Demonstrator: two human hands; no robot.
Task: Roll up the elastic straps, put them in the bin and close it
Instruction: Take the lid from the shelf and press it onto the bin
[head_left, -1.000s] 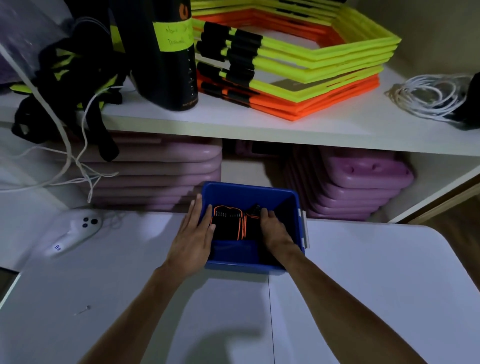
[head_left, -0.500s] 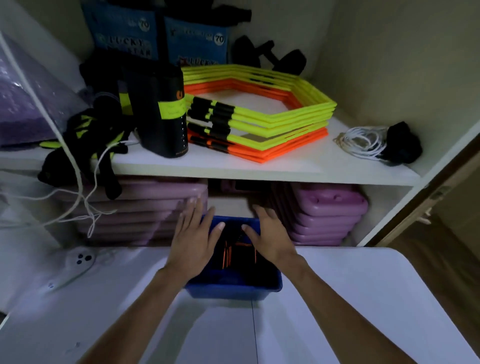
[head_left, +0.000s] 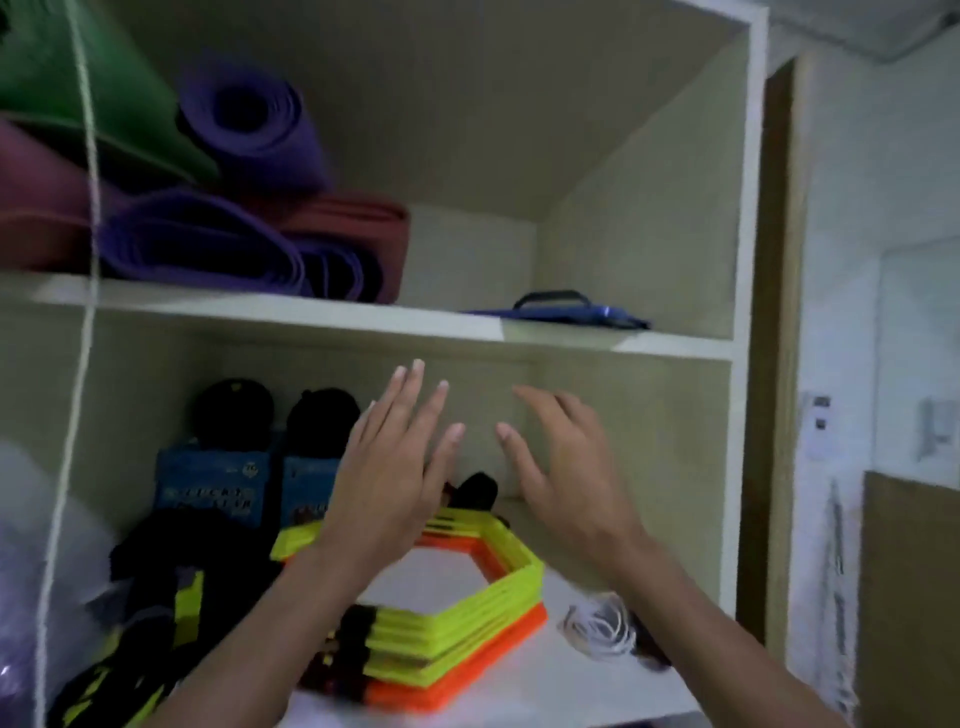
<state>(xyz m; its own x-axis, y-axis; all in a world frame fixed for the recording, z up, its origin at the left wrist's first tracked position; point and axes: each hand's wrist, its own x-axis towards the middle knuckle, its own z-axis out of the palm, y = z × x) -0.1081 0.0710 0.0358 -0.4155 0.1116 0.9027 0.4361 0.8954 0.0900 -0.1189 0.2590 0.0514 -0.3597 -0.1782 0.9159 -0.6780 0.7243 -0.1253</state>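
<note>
Both my hands are raised in front of the shelf unit and hold nothing. My left hand (head_left: 389, 467) has its fingers straight and spread. My right hand (head_left: 561, 467) has relaxed, slightly bent fingers. A flat blue lid with a dark handle (head_left: 566, 310) lies on the upper shelf (head_left: 363, 317), above and to the right of my hands. The blue bin and the rolled straps are out of view below the frame.
Rolled mats (head_left: 234, 182) in green, purple and red fill the upper shelf's left side. On the lower shelf sit stacked yellow and orange hexagon rings (head_left: 467, 613), a coiled white cord (head_left: 602, 629), blue boxes (head_left: 213, 483) and black-yellow straps (head_left: 156, 597). A white rope (head_left: 85, 260) hangs at left.
My view has swung up from the bin on the table to the shelves. Both hands left the bin and rose empty toward the upper shelf.
</note>
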